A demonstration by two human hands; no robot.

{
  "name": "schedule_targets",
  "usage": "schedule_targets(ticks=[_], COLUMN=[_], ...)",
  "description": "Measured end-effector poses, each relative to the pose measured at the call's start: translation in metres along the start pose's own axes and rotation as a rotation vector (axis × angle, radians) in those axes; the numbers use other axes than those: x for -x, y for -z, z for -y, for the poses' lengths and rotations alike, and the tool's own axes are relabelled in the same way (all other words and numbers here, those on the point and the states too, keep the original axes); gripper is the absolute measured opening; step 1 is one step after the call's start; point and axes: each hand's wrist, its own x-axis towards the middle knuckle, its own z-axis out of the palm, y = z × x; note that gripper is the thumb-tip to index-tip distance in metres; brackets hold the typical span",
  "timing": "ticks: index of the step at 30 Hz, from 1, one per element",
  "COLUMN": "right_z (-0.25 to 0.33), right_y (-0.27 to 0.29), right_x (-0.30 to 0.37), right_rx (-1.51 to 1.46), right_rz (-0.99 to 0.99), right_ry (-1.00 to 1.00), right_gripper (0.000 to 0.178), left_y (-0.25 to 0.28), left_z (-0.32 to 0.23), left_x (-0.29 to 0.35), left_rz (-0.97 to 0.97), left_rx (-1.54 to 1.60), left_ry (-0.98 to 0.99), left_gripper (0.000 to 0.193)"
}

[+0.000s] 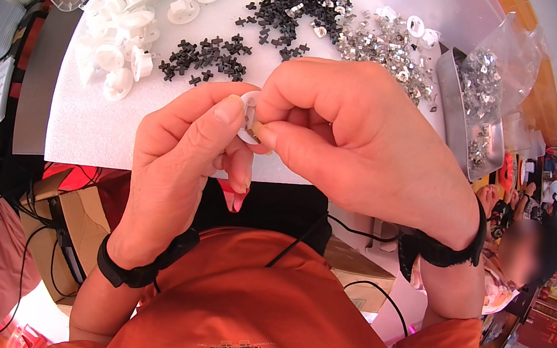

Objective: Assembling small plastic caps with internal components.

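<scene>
At frame centre, the left hand (pixel 178 145) pinches a small, round white piece (pixel 244 123) with a recessed face; the right hand (pixel 363 136) pinches its right edge.

The left forearm (pixel 105 312) rises from the lower left and ends in the left grip (pixel 178 148); its left thumb (pixel 214 125) points up and to the right, pinching with the left index finger (pixel 225 90), while the lower fingers (pixel 242 168) curl beneath. The right forearm (pixel 452 290) comes in from the lower right; the right grip (pixel 370 141) arches, back upward, its right thumb (pixel 289 148) and bent right index finger (pixel 296 83) drawn together beside the left fingertips
</scene>
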Motion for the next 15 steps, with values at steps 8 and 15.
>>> schedule_targets(ticks=[8, 15], right_z=[-0.002, -0.012], right_y=[0.0, -0.008], right_x=[-0.003, 0.002], right_rx=[0.259, 0.237], right_rz=[-0.017, -0.08], right_ry=[0.095, 0.144], right_gripper=[0.007, 0.007], left_y=[0.0, 0.0], left_z=[-0.001, 0.0], left_x=[0.001, 0.001], left_rz=[-0.027, -0.032], left_rx=[-0.032, -0.022], left_ry=[0.031, 0.038], left_gripper=[0.03, 0.031])
